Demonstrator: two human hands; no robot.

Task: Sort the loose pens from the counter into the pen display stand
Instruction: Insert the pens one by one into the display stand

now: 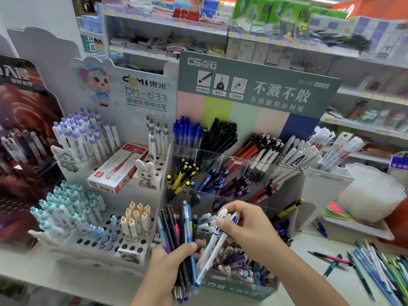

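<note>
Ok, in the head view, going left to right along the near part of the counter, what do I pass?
White perforated stand of teal-capped pens → left hand gripping a mixed bundle of dark and blue pens → right hand pinching two white-and-blue pens → loose pile of green and blue pens on the counter.

The tiered clear-plastic pen display stand (231,164) carries a grey-green header over pink, lime, mint, peach and navy stripes. Its far compartments hold blue pens (187,131), black pens (220,135) and red-and-black pens (249,149). The white-and-blue capped pens (215,241) bear blue lettering.
</note>
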